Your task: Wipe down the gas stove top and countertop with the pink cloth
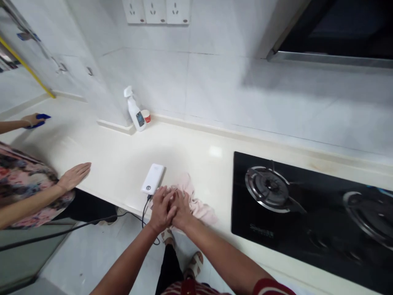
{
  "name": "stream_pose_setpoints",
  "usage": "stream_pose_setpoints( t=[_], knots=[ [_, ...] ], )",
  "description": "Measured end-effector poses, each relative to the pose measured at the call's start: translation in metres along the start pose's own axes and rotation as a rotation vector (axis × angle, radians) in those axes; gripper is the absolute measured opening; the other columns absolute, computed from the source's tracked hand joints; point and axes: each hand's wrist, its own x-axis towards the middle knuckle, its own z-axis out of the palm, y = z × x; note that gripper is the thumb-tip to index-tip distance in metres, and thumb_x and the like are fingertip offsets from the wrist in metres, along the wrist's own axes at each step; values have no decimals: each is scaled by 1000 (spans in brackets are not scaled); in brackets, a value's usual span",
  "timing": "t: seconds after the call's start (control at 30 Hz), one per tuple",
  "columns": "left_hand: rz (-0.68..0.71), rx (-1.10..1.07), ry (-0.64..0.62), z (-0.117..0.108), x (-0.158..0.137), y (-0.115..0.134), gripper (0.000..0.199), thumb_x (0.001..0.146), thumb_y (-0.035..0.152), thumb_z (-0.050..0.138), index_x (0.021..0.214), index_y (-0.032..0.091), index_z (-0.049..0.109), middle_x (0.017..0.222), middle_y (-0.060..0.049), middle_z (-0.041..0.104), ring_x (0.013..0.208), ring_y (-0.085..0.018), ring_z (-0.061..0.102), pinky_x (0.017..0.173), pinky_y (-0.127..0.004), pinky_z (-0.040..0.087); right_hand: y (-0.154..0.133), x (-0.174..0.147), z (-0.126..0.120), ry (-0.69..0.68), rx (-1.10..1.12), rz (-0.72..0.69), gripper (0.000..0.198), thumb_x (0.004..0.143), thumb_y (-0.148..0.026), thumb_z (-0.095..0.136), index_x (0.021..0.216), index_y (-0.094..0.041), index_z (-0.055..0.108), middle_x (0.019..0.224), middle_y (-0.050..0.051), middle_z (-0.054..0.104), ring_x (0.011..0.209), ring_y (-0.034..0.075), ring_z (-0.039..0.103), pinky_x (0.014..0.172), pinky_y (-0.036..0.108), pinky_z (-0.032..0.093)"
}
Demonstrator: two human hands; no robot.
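My left hand (162,209) and my right hand (181,208) are together over a crumpled pale pink cloth (204,211) by the counter's front edge. Both hands have bent fingers closed on the cloth, and they touch each other. Their fingertips partly overlap, so the exact grip is hidden. Just beyond my left hand lies a white power bank (153,178) with a small round display. A black cable (143,213) runs from its near end over the counter edge.
A black gas hob (260,223) is set in the counter at right. A white spray bottle (135,110) and a small red-and-white tub (146,116) stand against the wall. At left, a co-worker's hand (75,176) rests near the edge; the other holds a blue cloth (39,119).
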Motion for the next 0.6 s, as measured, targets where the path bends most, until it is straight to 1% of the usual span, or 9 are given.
stream_pose_setpoints(
  t=[0.03,0.1,0.17,0.27,0.33,0.37,0.43,0.5,0.6],
  knots=[
    [-11,-24,-22,-4,-1,3,49,96,42,47,141,25,46,155,-14,33,147,-33,28,119,-57,31,-3,-12,0,1,9,-15,51,96,-35,46,147,-26,47,145,15,48,130,34,37,110,59,21],
    [5,-57,-91,-10,-5,6,45,97,41,45,139,25,48,153,-13,38,146,-31,32,118,-55,34,-2,-32,-4,-5,43,-34,51,94,-39,51,144,-27,50,143,14,49,130,34,37,111,58,20],
    [34,-48,-136,-14,-7,8,41,98,39,45,136,26,51,149,-11,44,144,-30,34,117,-54,35,11,-49,-10,-13,82,-24,48,90,-45,58,136,-30,56,140,11,51,130,32,37,113,57,19],
    [20,12,-132,-12,-6,8,38,98,36,46,133,27,54,145,-11,49,142,-30,37,117,-55,35,48,-71,-23,28,88,115,43,85,-48,66,126,-33,63,137,8,53,130,32,37,113,55,19],
    [13,42,-130,-7,-3,8,36,98,33,45,132,27,55,144,-11,50,142,-29,37,116,-55,36,74,-88,-31,89,60,251,41,85,-44,67,123,-31,65,136,10,52,128,33,38,112,53,22],
    [17,55,-139,-3,-1,9,35,98,32,46,131,28,55,143,-11,51,142,-29,38,116,-55,37,85,-97,-35,112,50,293,40,85,-42,66,124,-29,66,136,10,52,126,32,40,110,51,24],
    [29,86,-158,4,2,12,34,97,33,47,129,29,57,141,-11,54,140,-29,41,114,-55,38,97,-116,-42,116,41,303,40,86,-40,65,124,-28,66,133,11,53,122,31,42,107,49,28],
    [21,128,-159,9,4,14,33,96,35,50,127,28,58,139,-11,56,138,-30,43,111,-55,38,96,-133,-46,79,41,278,40,87,-40,65,125,-28,65,131,12,54,119,31,44,104,48,30],
    [-13,185,-119,10,6,16,33,96,39,50,125,26,59,137,-12,59,135,-31,46,109,-55,37,76,-146,-45,-2,41,263,44,86,-46,68,126,-29,63,130,12,54,119,32,44,102,51,32]
  ],
)
